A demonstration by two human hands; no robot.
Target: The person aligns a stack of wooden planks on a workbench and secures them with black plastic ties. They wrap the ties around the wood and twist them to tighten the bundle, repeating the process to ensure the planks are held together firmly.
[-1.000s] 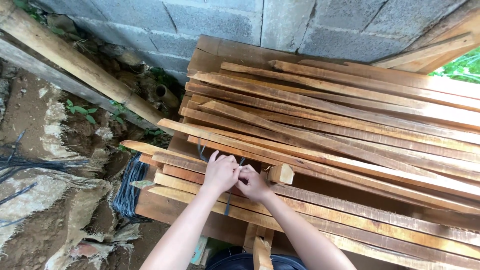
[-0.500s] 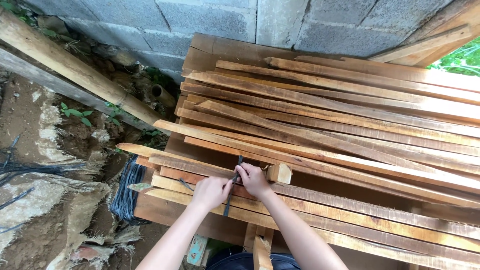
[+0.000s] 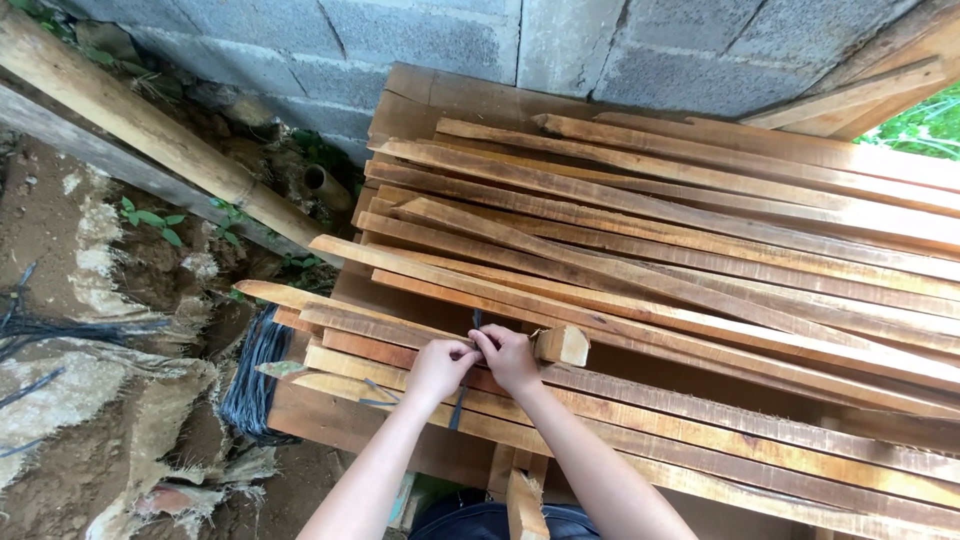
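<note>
We see soft, even daylight with no hard shadows; the brightest patch is the washed-out greenery beyond the upper right end of the stack of wooden slats [image 3: 660,250]. The slats' pale faces catch a mild sheen, while gaps between them and the space beneath the stack fall dark. Focus is sharp throughout. Straight edges bow slightly toward the corners, a wide-lens effect.

Grey concrete-block wall [image 3: 420,40] across the top. Bare brown earth [image 3: 60,220] at left, with small green weeds [image 3: 150,215], torn sacking [image 3: 150,440] and a slanting timber post [image 3: 130,125]. Soft daylight; green foliage [image 3: 925,125] at the upper right corner.
</note>
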